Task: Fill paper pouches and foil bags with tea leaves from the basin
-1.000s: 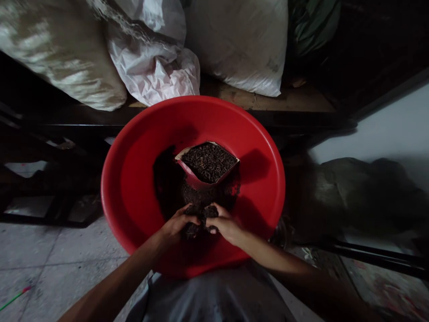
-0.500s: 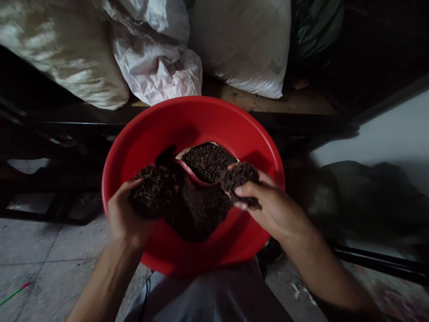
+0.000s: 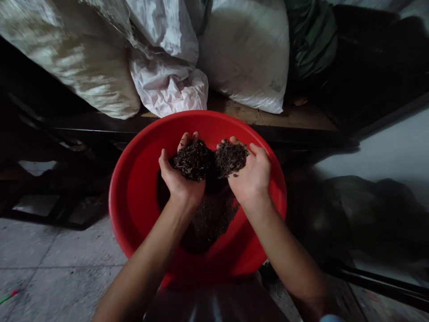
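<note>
My left hand (image 3: 181, 182) is cupped palm up, holding a heap of dark, crumbly potting soil (image 3: 194, 161) with shredded bits in it. Close beside it, my right hand (image 3: 254, 176) cups a second, slightly greyer clump of soil (image 3: 232, 158). Both hands hover inside a big red plastic basin (image 3: 117, 210), their heaps side by side and almost touching. Beneath them, a loose pile of dark soil (image 3: 209, 221) covers part of the basin's bottom. The small soil bag in the basin is mostly hidden behind my hands.
Behind the basin, a pale full sack (image 3: 77, 67), a crumpled white sack (image 3: 174, 89) and another whitish sack (image 3: 248, 58) rest on a dark-edged wooden shelf (image 3: 268, 118). A dark green bundle (image 3: 311, 40) lies beside them. Grey tiles (image 3: 70, 255) form the floor at left.
My hands have come together from the basin's two sides, each carrying its soil. They have turned palm up and now block the small bag. The view has shifted slightly.
</note>
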`<state>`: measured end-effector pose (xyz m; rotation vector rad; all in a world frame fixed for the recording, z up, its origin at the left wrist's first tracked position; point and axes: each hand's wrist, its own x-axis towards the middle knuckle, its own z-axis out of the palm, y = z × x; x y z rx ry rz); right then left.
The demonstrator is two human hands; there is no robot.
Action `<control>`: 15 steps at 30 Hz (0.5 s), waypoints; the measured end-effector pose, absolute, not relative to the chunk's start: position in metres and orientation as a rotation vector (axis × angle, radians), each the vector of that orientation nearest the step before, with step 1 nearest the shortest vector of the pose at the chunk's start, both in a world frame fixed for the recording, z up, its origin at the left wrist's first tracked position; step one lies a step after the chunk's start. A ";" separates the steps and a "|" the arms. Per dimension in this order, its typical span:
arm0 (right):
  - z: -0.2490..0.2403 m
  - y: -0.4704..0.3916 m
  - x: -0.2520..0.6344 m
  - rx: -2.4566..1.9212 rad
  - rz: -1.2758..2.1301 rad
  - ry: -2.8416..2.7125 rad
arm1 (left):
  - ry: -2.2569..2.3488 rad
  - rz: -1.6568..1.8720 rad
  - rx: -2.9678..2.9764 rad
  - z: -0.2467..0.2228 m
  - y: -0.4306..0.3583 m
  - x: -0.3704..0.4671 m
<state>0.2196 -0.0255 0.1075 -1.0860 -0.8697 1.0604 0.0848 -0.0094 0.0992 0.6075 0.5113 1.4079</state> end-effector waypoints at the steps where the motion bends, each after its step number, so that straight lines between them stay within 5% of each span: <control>1: 0.106 -0.028 0.223 -1.100 1.053 -0.868 | 0.514 1.421 0.636 0.094 -0.008 0.083; 15: 0.100 -0.050 0.235 -1.100 0.944 -0.778 | 0.643 1.683 0.483 0.094 -0.004 0.048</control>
